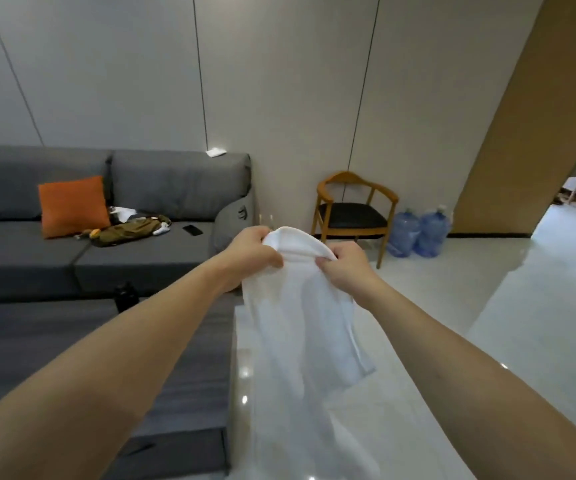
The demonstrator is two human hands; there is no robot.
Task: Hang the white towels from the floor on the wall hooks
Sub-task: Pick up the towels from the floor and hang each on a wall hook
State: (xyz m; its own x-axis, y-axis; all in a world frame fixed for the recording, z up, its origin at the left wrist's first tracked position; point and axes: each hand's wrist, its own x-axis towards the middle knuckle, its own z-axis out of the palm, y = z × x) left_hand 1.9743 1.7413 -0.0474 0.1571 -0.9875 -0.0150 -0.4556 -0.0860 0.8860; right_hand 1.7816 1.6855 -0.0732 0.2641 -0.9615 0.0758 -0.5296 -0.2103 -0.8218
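Here, left hand (252,251) and right hand (343,268) each pinch white towel (300,306) top edge; no legible writing.

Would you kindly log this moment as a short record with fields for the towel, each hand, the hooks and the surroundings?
towel: white towel, lifted, hanging from its bunched top edge
left hand: left hand grips the top edge
right hand: right hand pinches the top edge
hooks: none in view
surroundings: grey sofa with orange cushion, wooden chair, two water bottles
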